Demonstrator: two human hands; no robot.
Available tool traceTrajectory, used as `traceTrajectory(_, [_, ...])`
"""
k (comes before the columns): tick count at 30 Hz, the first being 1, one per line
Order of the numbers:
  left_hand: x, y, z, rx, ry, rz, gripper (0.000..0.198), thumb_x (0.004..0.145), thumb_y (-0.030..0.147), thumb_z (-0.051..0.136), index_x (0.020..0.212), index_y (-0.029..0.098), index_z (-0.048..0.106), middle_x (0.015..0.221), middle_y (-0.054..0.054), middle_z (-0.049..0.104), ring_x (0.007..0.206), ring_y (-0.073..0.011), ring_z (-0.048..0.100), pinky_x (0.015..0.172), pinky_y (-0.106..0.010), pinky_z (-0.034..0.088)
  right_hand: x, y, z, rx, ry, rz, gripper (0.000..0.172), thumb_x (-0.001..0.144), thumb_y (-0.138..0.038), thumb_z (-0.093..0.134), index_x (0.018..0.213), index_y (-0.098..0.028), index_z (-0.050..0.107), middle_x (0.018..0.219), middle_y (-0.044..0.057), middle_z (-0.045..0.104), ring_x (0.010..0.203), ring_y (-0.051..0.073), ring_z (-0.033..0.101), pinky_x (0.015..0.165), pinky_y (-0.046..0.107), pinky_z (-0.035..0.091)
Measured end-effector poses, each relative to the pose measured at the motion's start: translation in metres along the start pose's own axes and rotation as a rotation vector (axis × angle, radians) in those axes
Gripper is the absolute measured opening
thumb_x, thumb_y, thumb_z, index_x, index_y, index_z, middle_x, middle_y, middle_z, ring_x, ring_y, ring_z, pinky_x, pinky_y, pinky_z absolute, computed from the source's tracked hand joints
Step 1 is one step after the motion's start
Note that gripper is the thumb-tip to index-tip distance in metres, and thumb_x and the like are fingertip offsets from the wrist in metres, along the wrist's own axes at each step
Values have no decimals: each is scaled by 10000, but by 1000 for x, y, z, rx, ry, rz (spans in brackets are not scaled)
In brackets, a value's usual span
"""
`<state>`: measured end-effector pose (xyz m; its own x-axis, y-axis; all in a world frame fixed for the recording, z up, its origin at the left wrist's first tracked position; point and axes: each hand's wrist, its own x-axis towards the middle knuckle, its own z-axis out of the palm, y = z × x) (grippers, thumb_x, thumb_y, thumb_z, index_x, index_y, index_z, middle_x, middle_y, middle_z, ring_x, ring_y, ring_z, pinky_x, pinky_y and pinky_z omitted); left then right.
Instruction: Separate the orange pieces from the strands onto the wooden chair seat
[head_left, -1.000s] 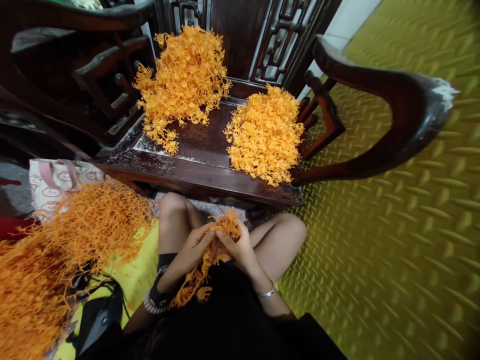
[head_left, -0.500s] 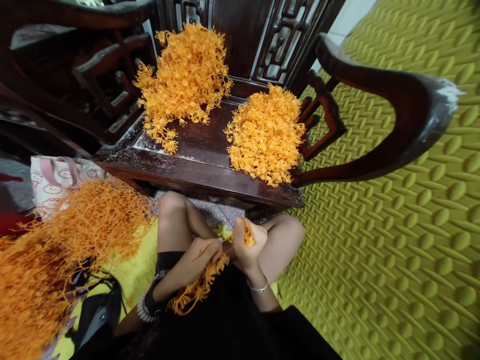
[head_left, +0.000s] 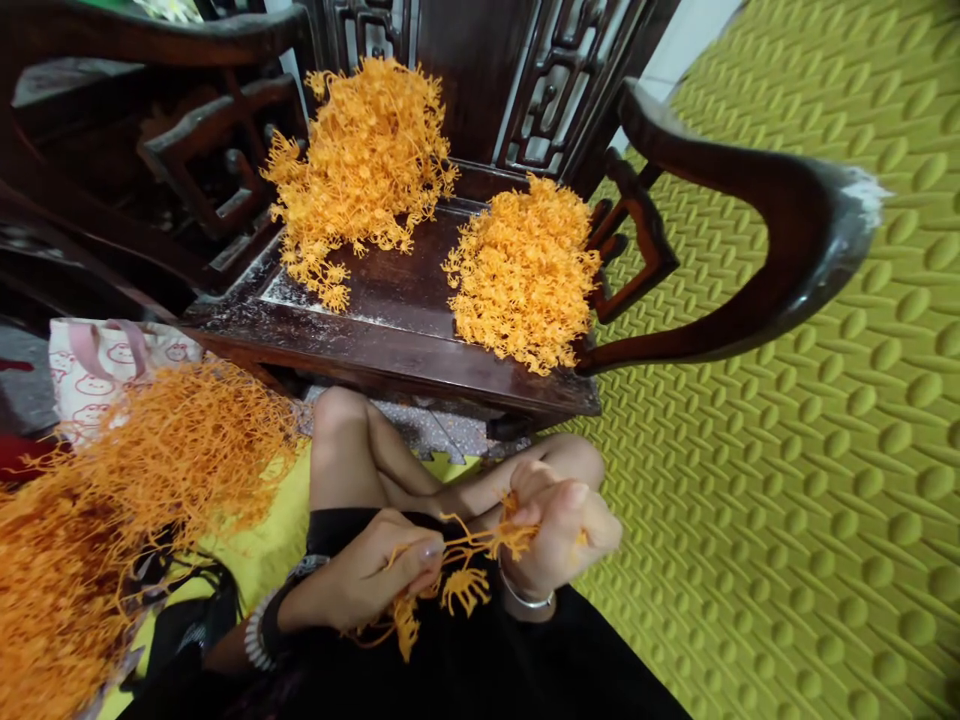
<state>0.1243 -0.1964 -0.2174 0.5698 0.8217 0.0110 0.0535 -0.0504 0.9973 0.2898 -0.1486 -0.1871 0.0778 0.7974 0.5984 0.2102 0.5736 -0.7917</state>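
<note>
Over my lap, my left hand (head_left: pixel 397 560) is closed on thin orange strands that trail out below its fingers. My right hand (head_left: pixel 566 525), raised a little to the right, is closed round a bunch of branching orange strands (head_left: pixel 514 540). Several strands stretch across the gap between the two hands. One loose tuft (head_left: pixel 466 588) with a fringed end dangles between them. What lies inside each fist is mostly hidden.
A dark wooden armchair (head_left: pixel 390 375) in front carries a taller orange pile (head_left: pixel 375 150) and a smaller orange pile (head_left: pixel 525 275). Left of me are a tangled orange heap (head_left: pixel 67 580), a printed cloth bag (head_left: pixel 97 375) and a black bag (head_left: pixel 184 625). Yellow textured matting (head_left: pixel 825 480) spreads right.
My right hand has moved right and slightly down, away from my left, turning as it goes. The strands between the hands are now drawn out, with a tuft hanging free.
</note>
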Motion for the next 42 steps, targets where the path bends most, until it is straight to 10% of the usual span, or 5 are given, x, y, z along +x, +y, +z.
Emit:
traceTrajectory(6, [1, 8, -3, -63, -35, 26, 534, 984, 470, 250, 558, 183, 396, 490, 21, 410, 453, -92, 368, 516, -226, 328, 2, -3, 6, 216, 209, -34, 493, 969, -302, 384, 489, -206, 441, 380, -46, 323, 323, 85, 319, 360, 259, 272])
traceTrajectory(21, [-2, 2, -11, -79, -13, -104, 558, 984, 461, 272, 544, 171, 455, 470, 15, 444, 457, -99, 409, 519, -225, 353, 15, -6, -4, 122, -30, 115, 587, 950, -406, 440, 404, -193, 403, 374, -38, 319, 345, 77, 316, 396, 255, 259])
traceTrajectory(28, [18, 0, -32, 198, 273, 70, 363, 871, 436, 579, 1196, 277, 617, 1362, -72, 497, 1291, -273, 409, 1092, -412, 305, 22, 11, 11, -80, -386, 131, 547, 941, -414, 441, 451, -180, 370, 432, -42, 324, 407, 65, 305, 438, 248, 238])
traceTrajectory(35, [26, 4, -38, 487, 684, 81, 297, 743, 380, 743, 1012, 280, 666, 1408, -40, 454, 1288, -306, 386, 1130, -524, 207, 2, 21, 16, -157, -312, 93, 516, 947, -384, 420, 468, -195, 399, 431, -28, 366, 409, 86, 331, 444, 269, 250])
traceTrajectory(42, [32, 1, -9, 52, 89, -70, 459, 954, 346, 429, 1397, 241, 369, 1405, -93, 480, 1326, -223, 395, 1113, -396, 302, 3, 24, 24, -68, -237, 110, 479, 930, -357, 458, 485, -185, 417, 442, -39, 376, 405, 71, 331, 438, 248, 274])
